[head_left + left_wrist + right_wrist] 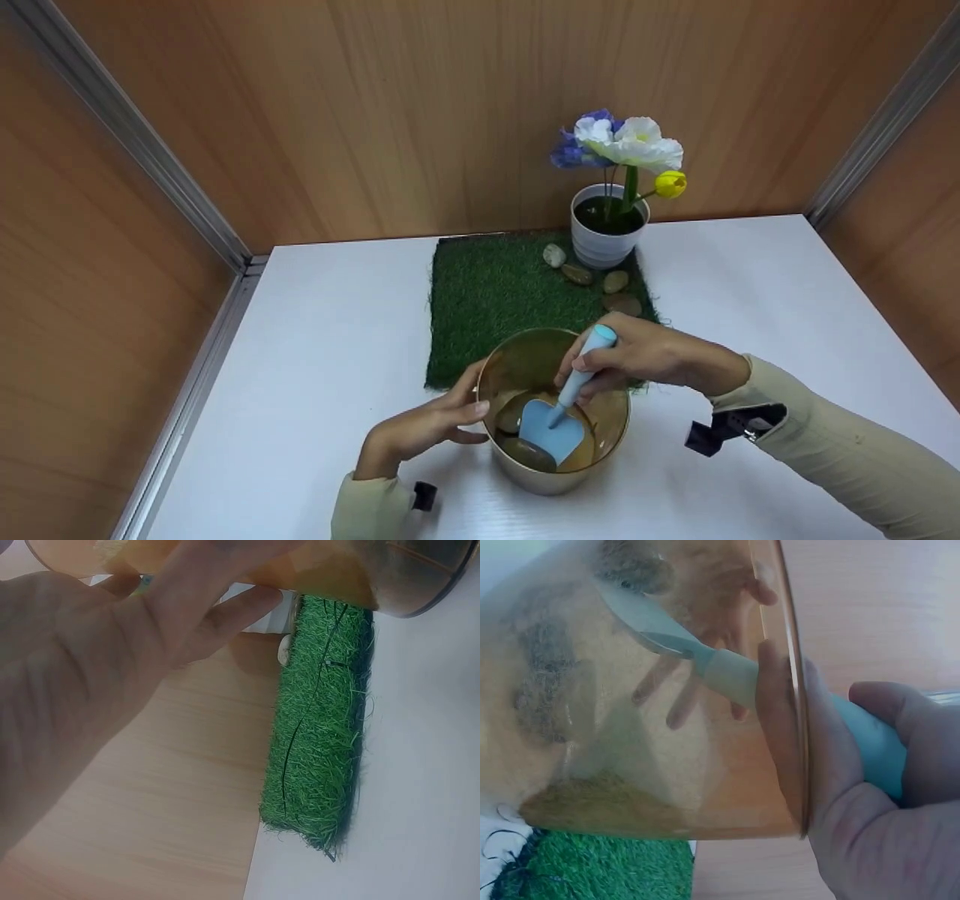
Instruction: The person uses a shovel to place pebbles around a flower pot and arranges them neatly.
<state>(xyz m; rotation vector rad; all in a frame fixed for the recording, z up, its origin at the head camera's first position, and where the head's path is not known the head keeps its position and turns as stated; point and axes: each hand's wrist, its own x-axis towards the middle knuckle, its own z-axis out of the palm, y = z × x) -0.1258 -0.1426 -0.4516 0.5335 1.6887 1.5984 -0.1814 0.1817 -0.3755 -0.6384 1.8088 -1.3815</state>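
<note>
An amber see-through bowl [553, 480] stands on the table, tilted slightly in the head view. My left hand [424, 429] rests against its left side, thumb beside the rim and fingers spread along the outside wall. Through the wall, the right wrist view shows those fingers fairly straight. With curled fingers, my right hand [637, 352] grips the handle of a light blue toy shovel [551, 431] over the bowl's right rim. The shovel's blade points down inside the bowl, among smooth brown stones [529, 454]. In the left wrist view, the bowl [322, 577] hides the left fingertips.
Behind the bowl lies a green artificial grass mat [487, 300]. At its back right corner stands a white pot [604, 244] with white, purple and yellow flowers [637, 142]. Several stones [577, 274] sit near the pot. Wooden panels [450, 112] enclose the white table [322, 337].
</note>
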